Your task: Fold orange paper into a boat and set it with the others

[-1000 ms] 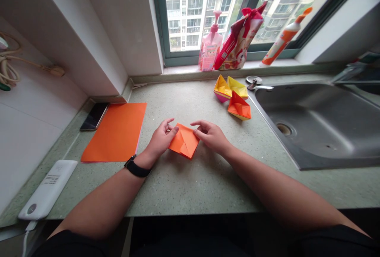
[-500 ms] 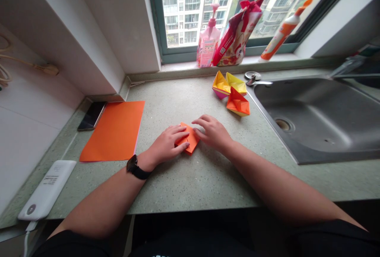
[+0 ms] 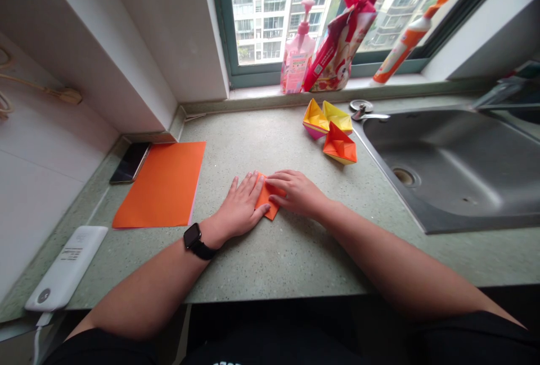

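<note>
A folded orange paper piece (image 3: 267,203) lies flat on the green speckled counter (image 3: 274,258), mostly covered by my hands. My left hand (image 3: 242,205), with a black watch on its wrist, presses flat on the paper's left side, fingers stretched out. From the right, my right hand (image 3: 295,192) lays its extended fingers on the paper's top edge. Only a small orange strip shows between the two hands.
Orange paper sheets (image 3: 162,184) lie to the left beside a dark phone (image 3: 130,162). A white power bank (image 3: 63,270) sits at the near left edge. Three folded paper boats (image 3: 331,131) stand by the steel sink (image 3: 455,162). Bottles and a bag (image 3: 340,40) line the windowsill.
The paper was held up at its edges a second ago; both hands have since lowered it and now press it flat on the counter, covering most of it.
</note>
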A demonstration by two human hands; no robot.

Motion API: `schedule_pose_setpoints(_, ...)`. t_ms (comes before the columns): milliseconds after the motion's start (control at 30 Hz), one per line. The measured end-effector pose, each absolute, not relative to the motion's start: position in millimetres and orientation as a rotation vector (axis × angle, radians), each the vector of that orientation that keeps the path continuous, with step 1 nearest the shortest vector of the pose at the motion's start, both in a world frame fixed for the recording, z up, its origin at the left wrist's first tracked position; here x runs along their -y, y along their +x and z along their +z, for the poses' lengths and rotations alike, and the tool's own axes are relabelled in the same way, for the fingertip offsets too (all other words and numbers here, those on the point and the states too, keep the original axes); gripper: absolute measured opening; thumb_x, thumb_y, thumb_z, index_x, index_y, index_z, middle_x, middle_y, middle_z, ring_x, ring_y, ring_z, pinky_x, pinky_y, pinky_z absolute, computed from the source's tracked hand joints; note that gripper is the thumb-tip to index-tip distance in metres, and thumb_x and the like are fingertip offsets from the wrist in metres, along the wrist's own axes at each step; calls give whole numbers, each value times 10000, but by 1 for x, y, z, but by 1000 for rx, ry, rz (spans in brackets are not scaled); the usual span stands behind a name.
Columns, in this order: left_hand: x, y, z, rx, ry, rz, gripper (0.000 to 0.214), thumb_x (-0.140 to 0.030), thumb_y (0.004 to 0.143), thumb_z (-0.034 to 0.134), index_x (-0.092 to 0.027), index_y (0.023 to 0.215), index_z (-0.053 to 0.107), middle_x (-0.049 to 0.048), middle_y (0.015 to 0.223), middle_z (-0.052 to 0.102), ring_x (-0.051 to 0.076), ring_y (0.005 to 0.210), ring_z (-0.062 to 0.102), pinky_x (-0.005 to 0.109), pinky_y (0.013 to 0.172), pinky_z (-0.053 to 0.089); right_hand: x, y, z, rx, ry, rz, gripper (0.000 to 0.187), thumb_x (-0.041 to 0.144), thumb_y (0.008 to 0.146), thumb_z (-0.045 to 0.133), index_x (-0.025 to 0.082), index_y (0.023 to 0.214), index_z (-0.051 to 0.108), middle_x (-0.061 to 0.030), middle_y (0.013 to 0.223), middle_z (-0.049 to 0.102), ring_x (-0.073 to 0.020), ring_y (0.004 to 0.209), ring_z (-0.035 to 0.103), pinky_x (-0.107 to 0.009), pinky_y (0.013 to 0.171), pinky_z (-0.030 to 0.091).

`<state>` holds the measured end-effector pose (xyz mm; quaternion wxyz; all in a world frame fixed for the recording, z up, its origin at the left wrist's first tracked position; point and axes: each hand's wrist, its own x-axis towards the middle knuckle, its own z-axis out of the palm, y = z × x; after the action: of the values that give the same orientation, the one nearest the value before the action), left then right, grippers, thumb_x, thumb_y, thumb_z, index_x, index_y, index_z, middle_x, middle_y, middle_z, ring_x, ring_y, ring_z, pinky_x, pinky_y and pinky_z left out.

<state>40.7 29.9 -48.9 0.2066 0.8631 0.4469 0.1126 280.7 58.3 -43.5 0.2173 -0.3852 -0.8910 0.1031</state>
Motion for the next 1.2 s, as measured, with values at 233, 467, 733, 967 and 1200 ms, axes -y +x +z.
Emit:
schedule_pose_setpoints(233, -26, 47, -52, -1301, 2428, 298, 780, -550, 1113, 402, -111, 1747, 289, 217, 1829, 218, 385, 1724, 151, 615, 1378, -66, -58, 280, -45, 2515, -1126, 258, 340, 286, 963, 753, 256, 1299, 792, -104, 1394, 782, -314, 1289, 704, -518, 1117, 538)
schedule_pose_setpoints(467, -33, 46, -43, -1279, 2433, 315, 796, -585, 1049, 542, -137, 1694, 411, 223, 1809, 287, 403, 1699, 241, 605, 1377, -75, -56, 279, -45, 2569, -1199, 258, 474, 327, 989, 728, 249, 1457, 736, -108, 1523, 714, -360, 1381, 656, -557, 1162, 506)
schedule_pose_setpoints(733, -42, 41, -45, -1247, 2405, 314, 795, -590, 1001, 633, -192, 1664, 449, 205, 1803, 321, 401, 1691, 256, 624, 1372, -56, -65, 272, -50, 2585, -1368, 174, 534, 432, 1095, 585, 260, 1599, 624, -131, 1657, 589, -398, 1553, 488, -584, 1271, 387)
schedule_pose_setpoints(967, -42, 42, -47, -1312, 2435, 285, 792, -606, 1010, 616, -189, 1660, 443, 203, 1813, 297, 385, 1705, 223, 603, 1381, -36, -73, 263, -44, 2601, -1409, 153, 504, 353, 1124, 538, 307, 1622, 602, -137, 1653, 584, -387, 1546, 496, -561, 1261, 391)
schedule_pose_setpoints(1200, -40, 43, -42, -1350, 2495, 198, 786, -617, 1041, 566, -143, 1656, 444, 228, 1810, 286, 378, 1704, 228, 617, 1379, 9, -73, 275, -38, 2636, -1321, 118, 389, 303, 1119, 546, 276, 1446, 754, -144, 1533, 686, -330, 1401, 632, -515, 1190, 468)
